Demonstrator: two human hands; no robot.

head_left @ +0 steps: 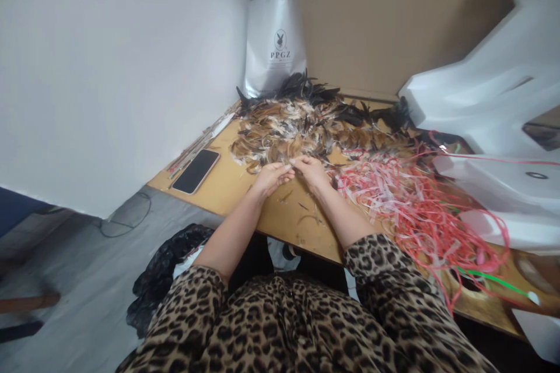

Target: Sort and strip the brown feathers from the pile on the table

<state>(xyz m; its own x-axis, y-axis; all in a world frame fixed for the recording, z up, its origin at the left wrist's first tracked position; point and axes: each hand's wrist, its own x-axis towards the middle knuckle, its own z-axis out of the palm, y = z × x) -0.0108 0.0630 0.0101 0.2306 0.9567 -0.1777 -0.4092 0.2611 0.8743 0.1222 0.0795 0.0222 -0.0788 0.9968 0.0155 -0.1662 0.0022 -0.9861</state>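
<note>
My left hand (275,178) and my right hand (310,170) meet at the near edge of a feather pile, their fingertips nearly touching. Both pinch thumb against finger; whatever lies between the fingertips is too small to make out. Brown and tan feathers (280,122) are heaped just beyond the hands, with long black feathers (306,88) behind. A few loose feathers (308,215) are scattered on the wooden tabletop (245,201) below my right wrist. To the right lies a tangled heap of red and pink ribbon (406,204).
A phone (196,171) lies left of my hands, beside thin sticks (192,154). A white printed bag (275,41) stands behind the feathers. White moulded foam (485,81) fills the right side. A green strip (499,284) lies near the ribbon. A black plastic bag (164,274) is down at the left.
</note>
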